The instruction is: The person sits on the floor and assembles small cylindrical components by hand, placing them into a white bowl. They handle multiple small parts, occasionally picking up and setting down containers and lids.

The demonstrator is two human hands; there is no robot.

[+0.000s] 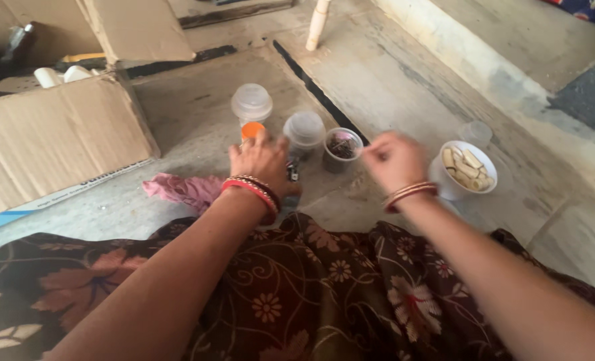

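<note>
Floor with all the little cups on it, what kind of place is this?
Probably a home or small workshop floor: bare concrete floor, an open cardboard box, and small plastic containers by the hands, plus a white bowl of cream tubes.

Ahead of us a tight row blocks the floor [391, 73]: the lidded jar [251, 103], lidded cup [304, 128] and open cup [342, 148]. The cardboard box [57, 140] walls the left, the white bowl [463, 171] the right. Beyond the row, bare floor lies open.
</note>
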